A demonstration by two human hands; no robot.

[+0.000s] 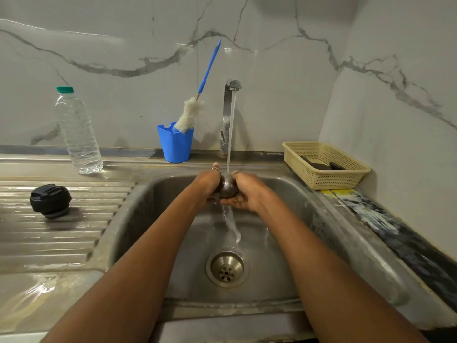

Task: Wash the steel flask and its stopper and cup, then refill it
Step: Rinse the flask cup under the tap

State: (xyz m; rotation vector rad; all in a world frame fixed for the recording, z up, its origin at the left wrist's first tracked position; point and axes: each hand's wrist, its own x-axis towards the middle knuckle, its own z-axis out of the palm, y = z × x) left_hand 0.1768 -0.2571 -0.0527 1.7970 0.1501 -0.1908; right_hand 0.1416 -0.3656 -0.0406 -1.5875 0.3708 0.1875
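Grip: left hand (206, 184) and right hand (247, 191) are each clasping the steel vessel (228, 185), centre of frame.
Water: tap (228, 115) is running onto it.
Stopper: black stopper (50, 200) is sitting on the ribbed surface (37, 243), left of frame.

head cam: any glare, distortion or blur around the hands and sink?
Head view: wide-angle bend curves the sink rim and wall corner; glare streaks on the wet draining board and upper-left tile; shadow under the stopper; the steel piece gripped by left hand and right hand is mostly hidden; water stream smeared.
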